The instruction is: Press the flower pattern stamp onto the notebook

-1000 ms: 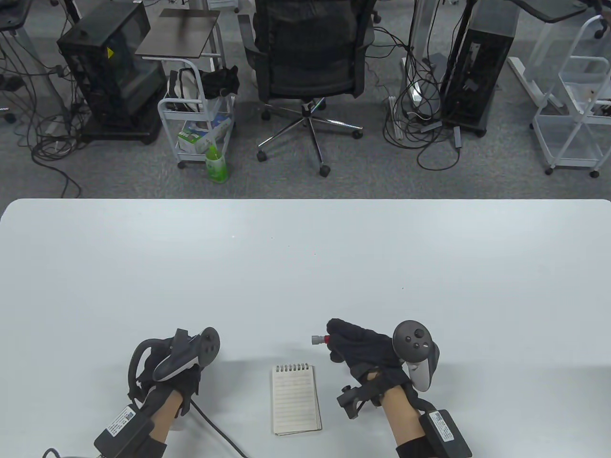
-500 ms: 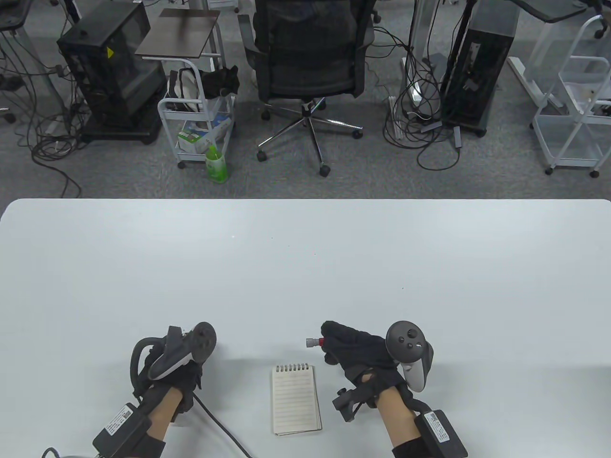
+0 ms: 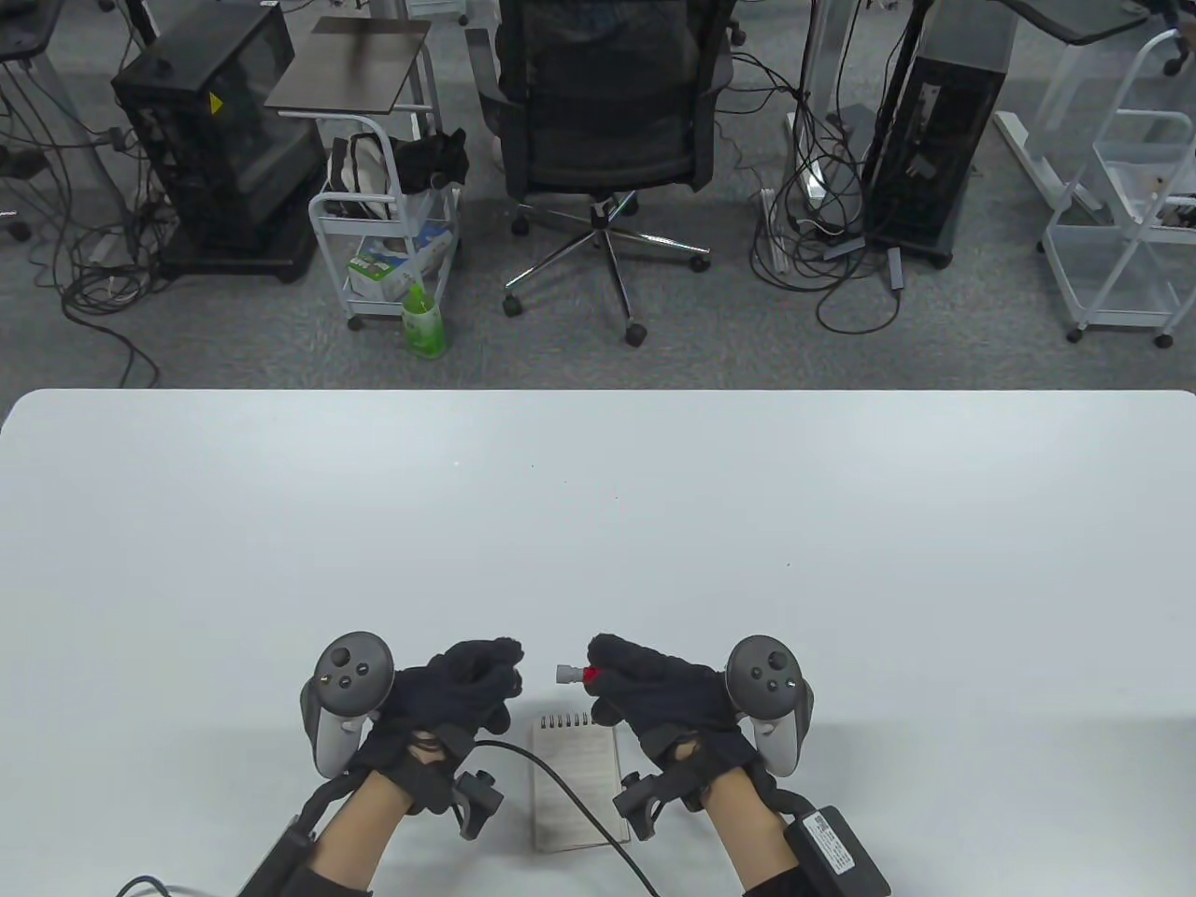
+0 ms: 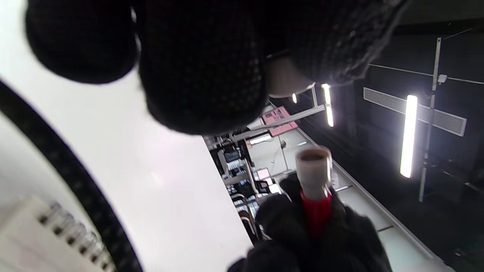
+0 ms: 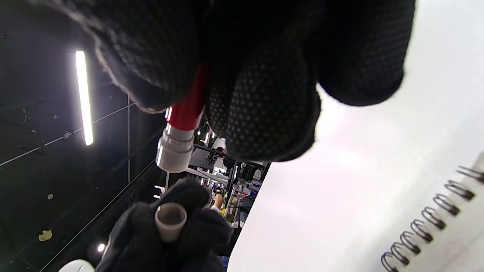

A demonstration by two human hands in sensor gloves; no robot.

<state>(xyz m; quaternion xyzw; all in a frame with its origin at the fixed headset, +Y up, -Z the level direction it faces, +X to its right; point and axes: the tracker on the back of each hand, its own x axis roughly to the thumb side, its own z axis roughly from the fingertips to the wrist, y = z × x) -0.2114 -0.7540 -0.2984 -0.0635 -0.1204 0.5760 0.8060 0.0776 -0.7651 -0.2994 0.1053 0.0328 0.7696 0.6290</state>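
Stamp (image 3: 572,673) first: your right hand (image 3: 659,696) has its fingers closed around the red barrel, the pale grey tip poking out leftward and held above the table (image 3: 598,523), just beyond the spiral edge of the notebook (image 3: 589,766). Your left hand (image 3: 448,696) sits opposite, fingertips pinching what looks like the small cap (image 5: 170,221) (the right wrist view shows its open mouth facing the stamp), a little apart from the tip. So the uncapping seems done, and the step in hand is getting the tip down onto the page. Turn your right wrist so the tip points straight down rather than sideways. A tilted face would likely print only part of the flower. Bring it back over the lined page, which lies flat between your wrists, and press squarely without sliding. Mind the black cable (image 3: 561,783) draped across the paper; shift it or aim for bare page. Your left hand could park the cap and steady the notebook.
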